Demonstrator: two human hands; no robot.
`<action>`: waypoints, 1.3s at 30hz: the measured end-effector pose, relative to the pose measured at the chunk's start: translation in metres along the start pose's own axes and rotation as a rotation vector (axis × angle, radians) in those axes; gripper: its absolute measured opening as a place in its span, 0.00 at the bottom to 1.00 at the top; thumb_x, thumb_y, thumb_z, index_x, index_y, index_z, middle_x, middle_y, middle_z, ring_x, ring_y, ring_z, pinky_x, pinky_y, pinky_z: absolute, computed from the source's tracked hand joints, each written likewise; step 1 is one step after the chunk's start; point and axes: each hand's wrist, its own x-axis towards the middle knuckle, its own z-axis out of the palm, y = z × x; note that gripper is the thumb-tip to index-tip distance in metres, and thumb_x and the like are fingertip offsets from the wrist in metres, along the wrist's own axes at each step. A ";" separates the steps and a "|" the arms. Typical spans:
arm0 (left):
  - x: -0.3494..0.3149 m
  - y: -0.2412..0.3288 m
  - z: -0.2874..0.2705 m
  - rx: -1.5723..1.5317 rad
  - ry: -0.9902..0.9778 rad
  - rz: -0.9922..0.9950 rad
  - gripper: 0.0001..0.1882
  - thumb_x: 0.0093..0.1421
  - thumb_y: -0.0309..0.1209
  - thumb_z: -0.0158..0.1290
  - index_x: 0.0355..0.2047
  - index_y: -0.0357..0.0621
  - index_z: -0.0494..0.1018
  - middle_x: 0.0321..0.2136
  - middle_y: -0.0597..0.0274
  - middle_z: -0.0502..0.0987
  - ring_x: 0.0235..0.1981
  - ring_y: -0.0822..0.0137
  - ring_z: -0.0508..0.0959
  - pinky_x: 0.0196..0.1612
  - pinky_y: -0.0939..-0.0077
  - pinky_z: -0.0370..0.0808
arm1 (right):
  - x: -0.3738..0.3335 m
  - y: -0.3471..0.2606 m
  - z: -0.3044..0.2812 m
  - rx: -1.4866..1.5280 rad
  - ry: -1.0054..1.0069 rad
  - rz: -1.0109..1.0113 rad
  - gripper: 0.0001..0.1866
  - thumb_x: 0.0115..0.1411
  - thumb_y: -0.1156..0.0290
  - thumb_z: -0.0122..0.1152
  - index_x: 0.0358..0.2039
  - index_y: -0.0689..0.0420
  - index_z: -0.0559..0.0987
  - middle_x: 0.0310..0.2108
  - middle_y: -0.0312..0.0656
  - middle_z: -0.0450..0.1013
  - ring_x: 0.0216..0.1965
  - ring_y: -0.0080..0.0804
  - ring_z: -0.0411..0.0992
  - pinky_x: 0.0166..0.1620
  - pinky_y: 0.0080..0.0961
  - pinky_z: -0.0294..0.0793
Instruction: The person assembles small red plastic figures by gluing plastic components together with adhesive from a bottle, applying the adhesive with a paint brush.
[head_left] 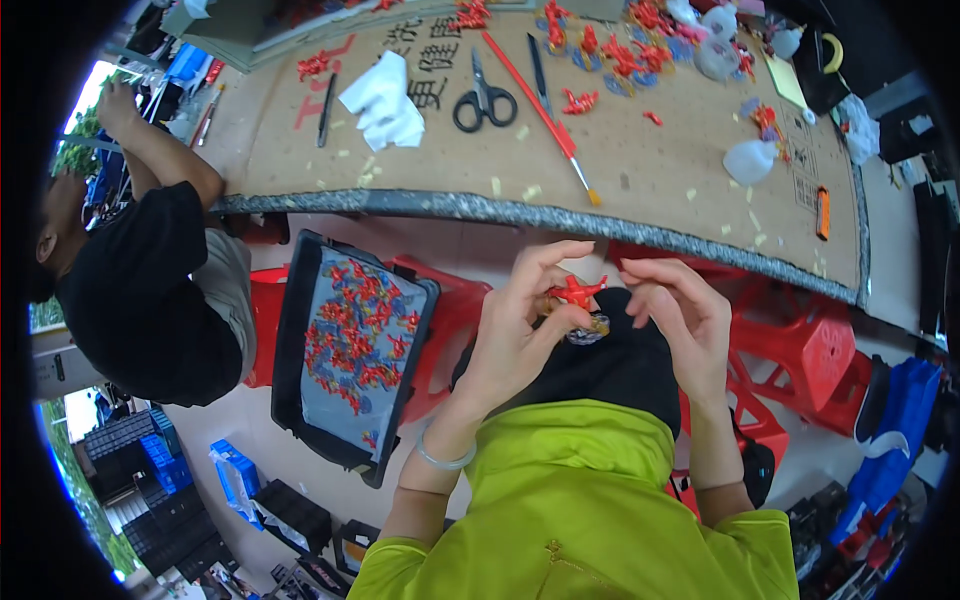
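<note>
My left hand (pixel 520 325) is closed on a small red star-shaped plastic piece (pixel 577 291) that sits on a round clear and gold part (pixel 589 328), held over my lap. My right hand (pixel 678 315) hovers just right of the red piece, fingers spread and curled, holding nothing that I can see. A pale bracelet (pixel 445 460) circles my left wrist. Both hands are below the worktable edge (pixel 520 210).
A black tray (pixel 352 345) with several red pieces rests on a red stool at my left. On the cardboard-covered table lie scissors (pixel 484 102), a red brush (pixel 540 110), a white cloth (pixel 385 100) and red parts (pixel 620 50). A person in black (pixel 150 290) sits left. Red stools (pixel 800 350) stand right.
</note>
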 end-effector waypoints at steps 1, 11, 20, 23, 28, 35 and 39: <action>-0.002 -0.005 0.004 -0.010 -0.004 -0.020 0.26 0.55 0.16 0.54 0.54 0.40 0.64 0.30 0.61 0.75 0.31 0.79 0.75 0.28 0.85 0.71 | 0.000 0.002 0.000 0.036 -0.039 0.004 0.10 0.59 0.79 0.53 0.41 0.66 0.77 0.31 0.38 0.74 0.27 0.18 0.71 0.31 0.14 0.71; -0.035 -0.027 0.023 -0.262 0.171 0.006 0.24 0.54 0.20 0.58 0.51 0.35 0.64 0.40 0.57 0.74 0.38 0.72 0.76 0.42 0.80 0.73 | -0.016 0.023 0.014 0.129 0.114 0.005 0.07 0.54 0.84 0.60 0.35 0.67 0.80 0.30 0.41 0.74 0.27 0.21 0.72 0.31 0.15 0.74; -0.038 -0.023 0.023 -0.258 0.090 -0.364 0.10 0.58 0.20 0.50 0.41 0.30 0.71 0.31 0.59 0.77 0.28 0.74 0.77 0.30 0.84 0.73 | -0.011 0.018 0.003 0.245 -0.026 0.317 0.06 0.56 0.73 0.62 0.29 0.64 0.80 0.26 0.37 0.76 0.24 0.16 0.72 0.27 0.11 0.70; -0.041 -0.024 0.024 -0.210 0.072 -0.364 0.10 0.58 0.21 0.51 0.41 0.30 0.72 0.30 0.59 0.77 0.26 0.75 0.76 0.28 0.85 0.73 | -0.009 0.033 -0.003 0.176 -0.138 0.364 0.08 0.57 0.72 0.62 0.29 0.65 0.80 0.22 0.36 0.75 0.19 0.12 0.67 0.21 0.09 0.62; -0.040 -0.025 0.023 -0.300 -0.004 -0.410 0.10 0.58 0.22 0.50 0.39 0.30 0.73 0.30 0.57 0.78 0.25 0.75 0.76 0.28 0.85 0.72 | -0.010 0.038 -0.005 0.287 -0.097 0.426 0.09 0.55 0.70 0.62 0.23 0.63 0.80 0.16 0.33 0.70 0.14 0.11 0.61 0.16 0.11 0.54; -0.041 -0.026 0.023 -0.322 0.010 -0.405 0.10 0.58 0.21 0.50 0.39 0.30 0.73 0.29 0.57 0.78 0.25 0.74 0.76 0.28 0.85 0.72 | -0.012 0.037 0.002 0.349 -0.056 0.489 0.11 0.55 0.70 0.61 0.18 0.59 0.77 0.14 0.31 0.68 0.13 0.11 0.59 0.15 0.10 0.49; -0.039 -0.028 0.022 -0.347 -0.003 -0.409 0.10 0.58 0.21 0.49 0.39 0.30 0.73 0.30 0.56 0.78 0.25 0.74 0.76 0.29 0.84 0.72 | -0.011 0.039 0.001 0.344 -0.048 0.494 0.11 0.55 0.69 0.61 0.18 0.58 0.76 0.14 0.30 0.68 0.13 0.10 0.58 0.15 0.09 0.49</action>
